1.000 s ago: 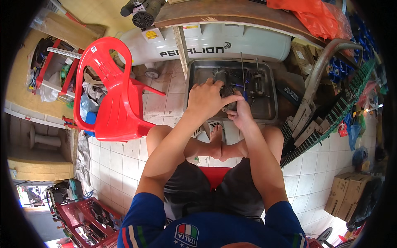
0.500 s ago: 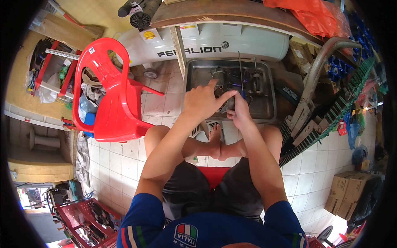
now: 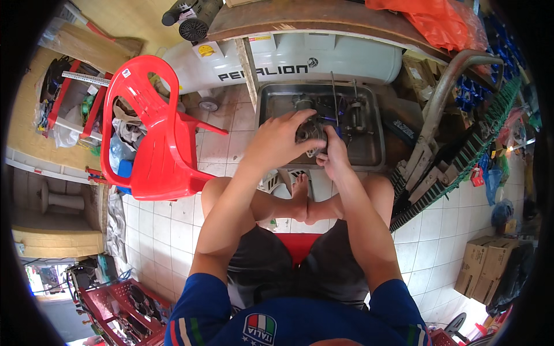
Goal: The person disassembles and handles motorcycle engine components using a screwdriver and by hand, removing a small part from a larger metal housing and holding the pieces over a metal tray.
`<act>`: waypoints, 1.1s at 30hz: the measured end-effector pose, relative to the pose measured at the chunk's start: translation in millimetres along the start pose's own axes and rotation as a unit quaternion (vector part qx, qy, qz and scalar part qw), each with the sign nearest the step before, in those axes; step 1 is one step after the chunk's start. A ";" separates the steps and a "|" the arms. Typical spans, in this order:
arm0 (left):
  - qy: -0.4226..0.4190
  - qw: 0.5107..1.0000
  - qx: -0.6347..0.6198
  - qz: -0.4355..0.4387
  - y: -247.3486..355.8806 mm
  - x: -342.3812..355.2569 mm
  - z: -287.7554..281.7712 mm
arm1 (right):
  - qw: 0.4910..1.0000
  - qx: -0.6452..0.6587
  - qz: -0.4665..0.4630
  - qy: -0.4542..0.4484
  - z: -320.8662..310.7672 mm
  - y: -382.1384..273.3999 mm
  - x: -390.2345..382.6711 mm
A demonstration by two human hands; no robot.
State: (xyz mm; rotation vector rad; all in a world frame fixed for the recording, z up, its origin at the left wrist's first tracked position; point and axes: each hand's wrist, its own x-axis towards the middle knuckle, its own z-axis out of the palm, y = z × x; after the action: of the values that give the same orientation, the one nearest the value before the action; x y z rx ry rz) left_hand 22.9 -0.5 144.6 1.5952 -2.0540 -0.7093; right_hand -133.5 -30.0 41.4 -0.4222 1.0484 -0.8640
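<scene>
Over the metal tray (image 3: 359, 154), grasping a dark metal part (image 3: 311, 132) between curled left hand (image 3: 277, 140) and right hand (image 3: 334, 155), near a thin rod (image 3: 334, 95) seen across the tray's far rim.

Evenly bright | floor tiles (image 3: 418, 254) washed out toward lower right | sheen on red plastic armchair (image 3: 164, 164) | steel tray (image 3: 363, 153) dimmer, metal part (image 3: 309, 134) murky | fisheye bows wooden bench (image 3: 323, 18), black rim
</scene>
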 end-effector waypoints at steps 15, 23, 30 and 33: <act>-0.013 0.987 -0.016 0.162 -17.8 -0.1 4.5 | 0.999 0.032 -0.005 -0.014 -5.1 5.7 4.8; 0.010 0.989 0.005 0.146 -13.6 0.8 9.7 | 1.000 0.016 -0.013 -0.011 1.0 4.1 1.0; 0.014 0.989 -0.009 0.144 -13.0 2.2 11.5 | 0.998 0.031 -0.041 -0.025 -4.6 6.9 6.8; 0.026 0.990 -0.008 0.141 -14.1 2.6 16.7 | 0.999 0.015 -0.032 0.001 -3.2 6.0 3.7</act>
State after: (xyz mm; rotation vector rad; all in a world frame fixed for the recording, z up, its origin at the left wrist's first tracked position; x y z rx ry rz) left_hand 22.3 -3.8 122.8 1.2632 -2.1709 -0.5728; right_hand -132.9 -28.9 33.7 -0.4311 1.0280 -0.9356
